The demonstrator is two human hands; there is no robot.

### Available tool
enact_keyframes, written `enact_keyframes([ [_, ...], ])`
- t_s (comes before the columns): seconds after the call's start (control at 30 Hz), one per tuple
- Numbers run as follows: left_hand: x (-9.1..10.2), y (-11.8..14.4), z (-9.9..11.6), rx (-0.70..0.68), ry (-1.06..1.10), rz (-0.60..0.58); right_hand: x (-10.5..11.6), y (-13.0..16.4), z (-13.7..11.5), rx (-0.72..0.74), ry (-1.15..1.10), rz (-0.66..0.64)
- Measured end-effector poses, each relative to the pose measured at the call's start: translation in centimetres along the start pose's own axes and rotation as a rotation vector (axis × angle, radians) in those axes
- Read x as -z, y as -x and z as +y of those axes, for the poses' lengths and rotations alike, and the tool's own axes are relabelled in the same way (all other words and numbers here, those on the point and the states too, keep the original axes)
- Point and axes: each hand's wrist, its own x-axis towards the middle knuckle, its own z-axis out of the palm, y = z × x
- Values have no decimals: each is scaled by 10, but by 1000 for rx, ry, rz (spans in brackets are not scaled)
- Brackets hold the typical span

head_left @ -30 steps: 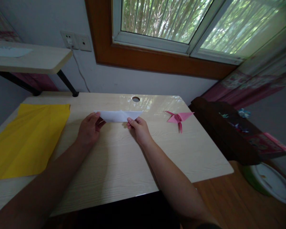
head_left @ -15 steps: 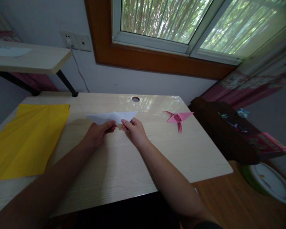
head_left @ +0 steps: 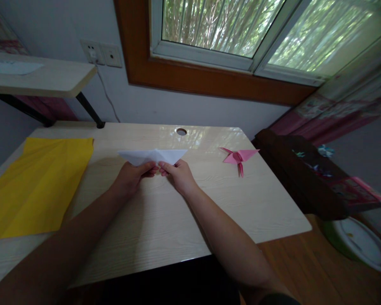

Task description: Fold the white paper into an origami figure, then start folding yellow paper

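A folded white paper (head_left: 142, 156), wide with pointed ends, is held above the desk between my two hands. My left hand (head_left: 136, 173) pinches its lower edge left of the middle, thumb on top. Close beside it, my right hand (head_left: 176, 171) grips the same edge just right of the middle. The two thumbs nearly meet, and the curled fingers hide the paper's bottom part. On the desk to the right lies a pink origami figure (head_left: 238, 157) with pointed limbs, apart from both hands.
A large creased yellow sheet (head_left: 41, 186) covers the left of the pale wooden desk (head_left: 260, 203). A raised shelf (head_left: 44, 80) on black legs stands at the back left. A cable hole (head_left: 181, 132) sits near the back edge. A dark cabinet (head_left: 292, 173) adjoins the right side.
The thumbs have come closer together at the lower middle of the white paper. Its right half shows more fully, and the view has shifted slightly.
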Motion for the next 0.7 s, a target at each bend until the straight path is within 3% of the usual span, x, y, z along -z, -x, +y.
enact_keyframes([
  [0.2, 3, -4, 0, 17, -7, 5, 1, 0, -2, -10, -66, 27],
  [0.5, -3, 1, 0, 34, 34, -133, 1, -1, 4, 1, -72, -44],
  [0.7, -2, 3, 2, 0, -28, -102, 1, -2, 4, 2, -43, -21],
])
